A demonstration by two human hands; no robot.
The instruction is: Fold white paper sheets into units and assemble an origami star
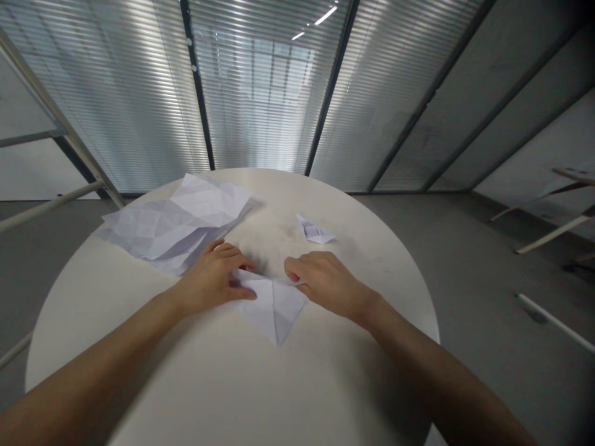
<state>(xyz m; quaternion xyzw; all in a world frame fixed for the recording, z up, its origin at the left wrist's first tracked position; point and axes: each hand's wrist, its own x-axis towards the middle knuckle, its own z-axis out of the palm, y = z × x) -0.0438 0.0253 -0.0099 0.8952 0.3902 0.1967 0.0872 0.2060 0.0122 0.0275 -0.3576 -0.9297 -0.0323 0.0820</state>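
A sheet of white folded paper (274, 306) lies on the round table between my hands, its point toward me and a crease down its middle. My left hand (216, 275) has the paper's left edge between thumb and fingers, the thumb on top. At the right edge, my right hand (325, 282) is closed on the paper in a pinch, its fingers curled. Beyond my right hand sits a small folded paper boat (313, 231). Several creased sheets of paper (186, 217) lie in a loose pile past my left hand.
The white round table (223, 390) has its far rim near a glass partition with blinds (260, 93). A pale metal frame (69, 136) stands at the left. On the right are table legs (553, 234) above a grey floor (465, 260).
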